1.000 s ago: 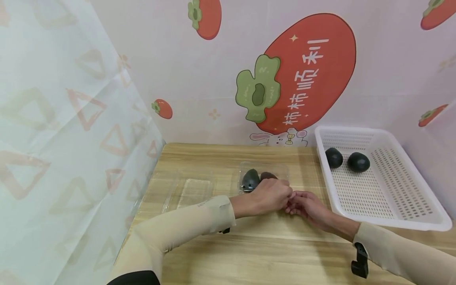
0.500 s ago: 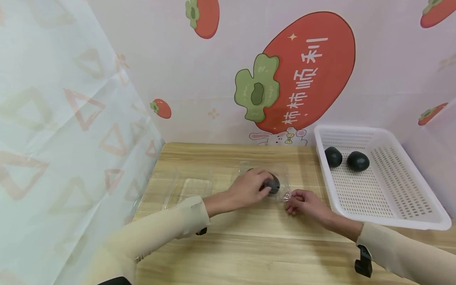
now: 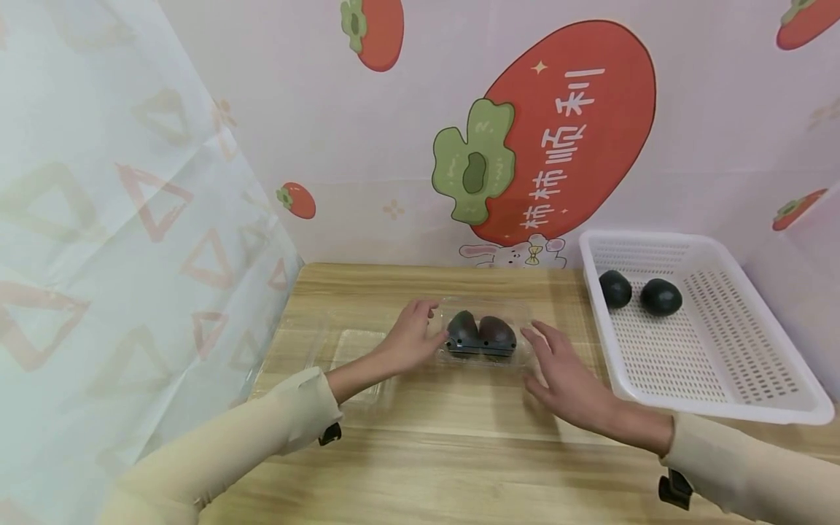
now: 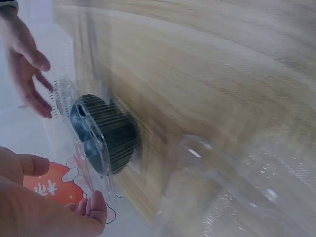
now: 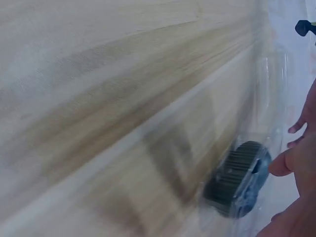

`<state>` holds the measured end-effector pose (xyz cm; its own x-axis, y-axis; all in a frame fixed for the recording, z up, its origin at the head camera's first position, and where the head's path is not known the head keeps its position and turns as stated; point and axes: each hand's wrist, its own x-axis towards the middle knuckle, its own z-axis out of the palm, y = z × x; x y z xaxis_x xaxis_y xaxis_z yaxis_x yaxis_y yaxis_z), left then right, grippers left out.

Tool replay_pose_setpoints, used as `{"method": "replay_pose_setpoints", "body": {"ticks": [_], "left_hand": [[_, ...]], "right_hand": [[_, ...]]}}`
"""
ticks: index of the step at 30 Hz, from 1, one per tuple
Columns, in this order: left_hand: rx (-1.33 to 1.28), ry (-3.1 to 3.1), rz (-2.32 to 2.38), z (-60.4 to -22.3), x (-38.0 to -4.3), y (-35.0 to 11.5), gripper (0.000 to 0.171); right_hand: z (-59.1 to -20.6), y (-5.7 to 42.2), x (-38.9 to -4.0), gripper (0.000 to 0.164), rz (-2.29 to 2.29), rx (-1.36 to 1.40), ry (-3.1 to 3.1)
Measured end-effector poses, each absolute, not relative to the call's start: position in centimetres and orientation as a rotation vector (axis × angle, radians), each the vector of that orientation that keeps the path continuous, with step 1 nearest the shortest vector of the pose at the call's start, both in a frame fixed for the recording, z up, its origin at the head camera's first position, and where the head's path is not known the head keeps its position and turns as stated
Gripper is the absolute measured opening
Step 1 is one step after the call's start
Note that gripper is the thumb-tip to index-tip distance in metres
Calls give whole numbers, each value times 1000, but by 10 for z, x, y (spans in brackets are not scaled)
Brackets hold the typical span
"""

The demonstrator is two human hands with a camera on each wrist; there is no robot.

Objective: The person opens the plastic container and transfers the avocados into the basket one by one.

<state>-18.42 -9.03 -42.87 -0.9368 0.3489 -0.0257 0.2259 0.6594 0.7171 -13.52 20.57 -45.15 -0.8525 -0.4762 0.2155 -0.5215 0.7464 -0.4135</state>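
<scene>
A clear plastic clamshell box (image 3: 518, 310) sits on the wooden table with two dark avocados, a left avocado (image 3: 462, 329) and a right avocado (image 3: 497, 335), inside it. In the left wrist view its clear lid lies over the fruit. My left hand (image 3: 408, 339) is at the box's left end, fingers spread and thumb by the edge. At the opposite end, my right hand (image 3: 571, 379) has its fingers extended toward the box's right edge. Whether the fingertips touch the plastic is hard to tell. Neither hand grips anything.
Another clear plastic container (image 3: 357, 357) lies to the left, partly behind my left forearm. On the right stands a white perforated basket (image 3: 715, 412) holding two more avocados (image 3: 660, 297). Printed sheets cover the back wall (image 3: 367, 146) and left side.
My left hand has moved from the box's right front corner, across its top, to its left end. The right hand has unfolded its fingers beside the right end.
</scene>
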Motion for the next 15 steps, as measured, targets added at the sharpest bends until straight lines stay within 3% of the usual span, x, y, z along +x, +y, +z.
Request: {"method": "replay_pose_setpoints", "body": {"ticks": [15], "left_hand": [[384,2566,1121,-441,-175,-99,52]], "right_hand": [[-426,173,-162,53,263,1263,-2714]]}}
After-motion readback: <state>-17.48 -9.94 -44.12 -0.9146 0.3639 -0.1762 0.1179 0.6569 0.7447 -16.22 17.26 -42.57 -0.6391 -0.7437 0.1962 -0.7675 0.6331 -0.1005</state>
